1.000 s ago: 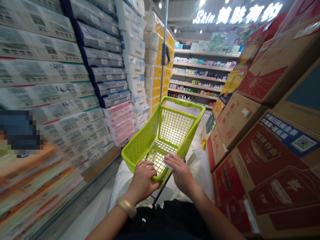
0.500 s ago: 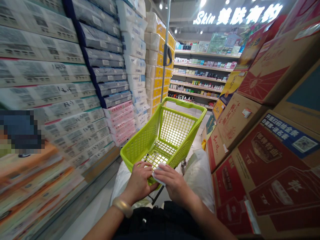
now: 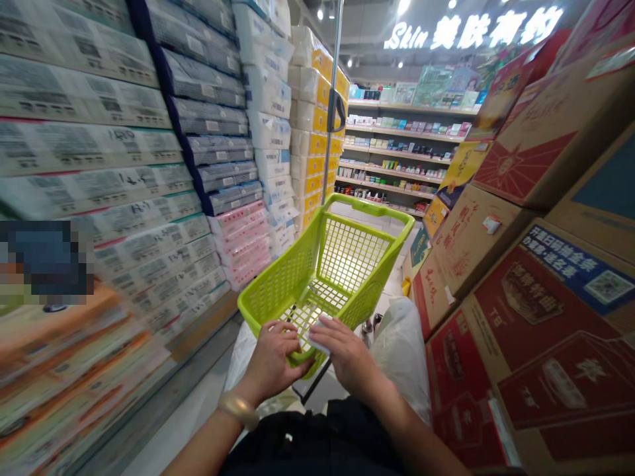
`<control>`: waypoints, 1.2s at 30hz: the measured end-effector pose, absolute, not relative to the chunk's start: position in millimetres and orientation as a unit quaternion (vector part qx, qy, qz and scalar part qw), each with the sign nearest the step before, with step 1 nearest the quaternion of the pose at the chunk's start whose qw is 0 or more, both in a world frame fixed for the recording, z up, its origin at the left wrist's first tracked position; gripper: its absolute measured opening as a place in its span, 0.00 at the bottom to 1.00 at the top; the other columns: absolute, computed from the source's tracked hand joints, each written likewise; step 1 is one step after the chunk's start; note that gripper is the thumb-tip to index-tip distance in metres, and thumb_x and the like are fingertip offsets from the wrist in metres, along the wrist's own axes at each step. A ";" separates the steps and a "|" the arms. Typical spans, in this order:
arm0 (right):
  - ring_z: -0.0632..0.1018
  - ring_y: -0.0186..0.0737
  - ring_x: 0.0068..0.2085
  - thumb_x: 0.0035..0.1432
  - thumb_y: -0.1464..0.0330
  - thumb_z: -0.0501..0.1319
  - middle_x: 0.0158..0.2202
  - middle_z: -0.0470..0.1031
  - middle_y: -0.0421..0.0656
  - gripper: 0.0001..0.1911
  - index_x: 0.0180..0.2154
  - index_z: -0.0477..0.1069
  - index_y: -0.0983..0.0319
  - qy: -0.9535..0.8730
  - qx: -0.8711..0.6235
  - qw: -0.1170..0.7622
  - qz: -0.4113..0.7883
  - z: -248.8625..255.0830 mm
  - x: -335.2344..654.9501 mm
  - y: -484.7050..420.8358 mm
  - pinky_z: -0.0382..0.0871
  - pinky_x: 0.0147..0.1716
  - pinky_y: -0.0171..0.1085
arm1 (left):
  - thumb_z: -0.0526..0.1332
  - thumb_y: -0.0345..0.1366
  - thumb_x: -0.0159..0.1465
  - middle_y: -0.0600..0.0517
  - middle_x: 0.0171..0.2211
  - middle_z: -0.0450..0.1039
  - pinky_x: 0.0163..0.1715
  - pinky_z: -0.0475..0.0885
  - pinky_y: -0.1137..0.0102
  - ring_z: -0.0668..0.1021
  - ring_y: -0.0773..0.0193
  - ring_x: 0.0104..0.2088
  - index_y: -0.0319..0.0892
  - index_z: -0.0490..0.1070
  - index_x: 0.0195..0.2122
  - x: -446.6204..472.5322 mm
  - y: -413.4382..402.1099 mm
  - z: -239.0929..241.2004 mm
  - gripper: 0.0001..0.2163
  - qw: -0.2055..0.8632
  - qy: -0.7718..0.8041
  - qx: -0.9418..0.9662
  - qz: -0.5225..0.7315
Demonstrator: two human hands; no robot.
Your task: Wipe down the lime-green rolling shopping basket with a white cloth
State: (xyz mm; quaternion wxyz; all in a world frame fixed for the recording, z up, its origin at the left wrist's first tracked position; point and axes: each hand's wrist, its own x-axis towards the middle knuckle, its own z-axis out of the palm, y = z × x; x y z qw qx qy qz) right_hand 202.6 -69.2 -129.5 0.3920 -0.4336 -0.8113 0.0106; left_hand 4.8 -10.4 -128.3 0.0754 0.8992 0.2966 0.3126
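A lime-green plastic shopping cart basket (image 3: 278, 277) stands right in front of my body, with lattice walls and nothing lying inside it. My left hand (image 3: 278, 354), with a gold bracelet at the wrist, is wrapped round the basket's near rim. Beside it my right hand (image 3: 342, 347) presses a white folded cloth or tissue (image 3: 317, 338) against the right side near that rim. Most of the cloth is hidden under the fingers, and I cannot tell whether it is fabric or paper.
On the left rise stacked packs of paper goods (image 3: 89, 145) and tissue bundles (image 3: 270, 132). Red and brown cartons (image 3: 540, 297) line the right side closely. Behind the cart are shelves of small products (image 3: 401, 125). A metal pole (image 3: 332, 99) stands beyond the basket.
My right hand and the cloth have moved slightly right, away from my left hand, opening a gap between them. My left hand keeps its place on the rim.
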 end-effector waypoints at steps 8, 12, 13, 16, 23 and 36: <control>0.70 0.43 0.62 0.60 0.80 0.51 0.55 0.76 0.45 0.25 0.55 0.72 0.58 -0.814 -0.433 0.386 0.016 -130.0 198.2 -68.8 0.65 0.61 0.50 | 0.68 0.41 0.54 0.56 0.24 0.78 0.46 0.62 0.59 0.78 0.56 0.40 0.45 0.73 0.23 0.0 -6.8 -131.3 0.09 0.062 0.282 0.899 0.328; 0.70 0.42 0.62 0.60 0.81 0.50 0.55 0.76 0.44 0.26 0.55 0.71 0.58 -0.814 -0.431 0.389 0.024 -130.3 200.1 -69.4 0.65 0.61 0.50 | 0.67 0.41 0.55 0.56 0.23 0.77 0.46 0.63 0.59 0.78 0.57 0.39 0.45 0.72 0.21 -1.4 -6.9 -130.7 0.10 0.059 0.282 0.899 0.330; 0.70 0.43 0.62 0.59 0.81 0.49 0.55 0.76 0.45 0.27 0.55 0.71 0.58 -0.795 -0.455 0.401 0.014 -130.0 204.8 -67.2 0.65 0.61 0.51 | 0.67 0.41 0.55 0.56 0.22 0.76 0.46 0.63 0.59 0.78 0.57 0.39 0.45 0.70 0.19 -1.4 -7.1 -130.1 0.11 0.060 0.285 0.898 0.330; 0.69 0.45 0.62 0.58 0.82 0.49 0.55 0.76 0.47 0.28 0.55 0.72 0.59 -0.745 -0.512 0.428 -0.013 -129.1 212.9 -63.0 0.65 0.61 0.54 | 0.67 0.42 0.55 0.56 0.22 0.76 0.46 0.62 0.59 0.78 0.57 0.38 0.44 0.69 0.18 -0.3 -7.6 -129.0 0.13 0.063 0.288 0.896 0.333; 0.69 0.41 0.62 0.61 0.80 0.50 0.55 0.76 0.44 0.25 0.55 0.71 0.57 -0.823 -0.413 0.390 0.027 -131.6 196.0 -72.1 0.65 0.62 0.48 | 0.65 0.41 0.57 0.56 0.25 0.78 0.45 0.62 0.59 0.77 0.57 0.39 0.46 0.73 0.23 0.9 -7.8 -130.5 0.09 0.052 0.273 0.899 0.338; 0.69 0.40 0.63 0.61 0.80 0.50 0.55 0.76 0.44 0.26 0.56 0.70 0.56 -0.817 -0.423 0.392 0.029 -133.1 200.1 -74.0 0.64 0.62 0.48 | 0.66 0.40 0.57 0.57 0.22 0.76 0.44 0.61 0.60 0.78 0.58 0.38 0.45 0.72 0.21 0.4 -7.5 -129.8 0.10 0.044 0.270 0.899 0.341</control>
